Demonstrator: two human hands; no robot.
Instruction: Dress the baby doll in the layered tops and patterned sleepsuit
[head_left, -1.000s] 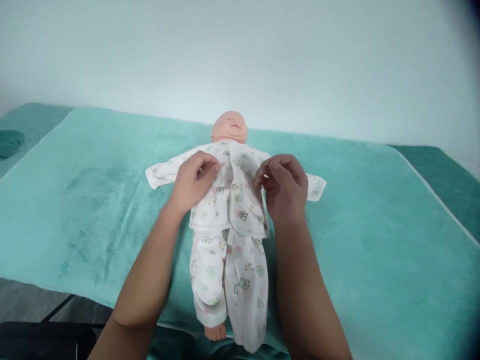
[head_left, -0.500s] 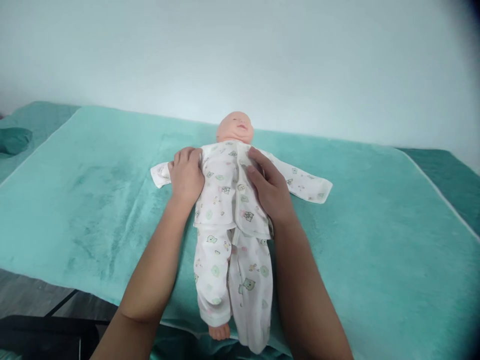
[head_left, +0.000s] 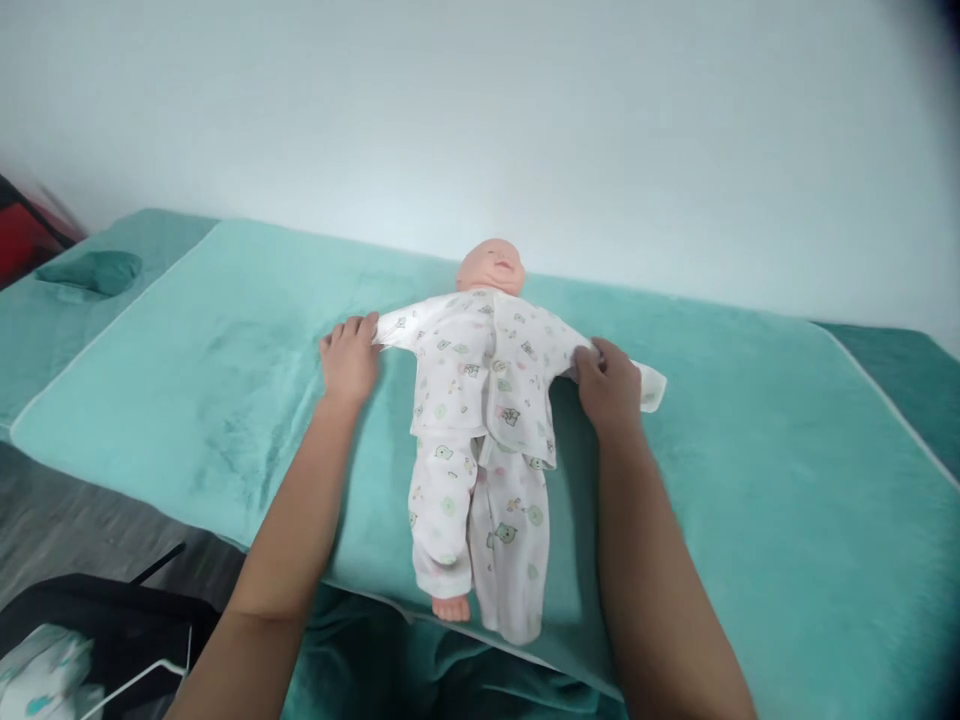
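A baby doll [head_left: 490,268] lies on its back, dressed in a white printed long-sleeved top [head_left: 454,375] and matching trousers [head_left: 442,500]. Its arms are spread to both sides. My left hand [head_left: 351,355] is closed around the end of the sleeve [head_left: 401,325] on the left, covering its cuff. On the other side, my right hand [head_left: 611,385] grips the right sleeve [head_left: 566,340] partway along, and the flat cuff sticks out past my fingers. One bare foot [head_left: 451,608] shows below a trouser leg; the other leg's end covers its foot.
A green cloth [head_left: 750,480] covers the padded table under the doll, against a pale wall [head_left: 480,120]. At the left end is a face hole [head_left: 94,272]. A black item [head_left: 127,610] with white printed cloth [head_left: 45,670] stands at the lower left.
Both hands have moved outward from the doll's torso to the sleeves, the right one taking hold of its sleeve. The doll's left-side arm is now stretched out, and the view has shifted slightly.
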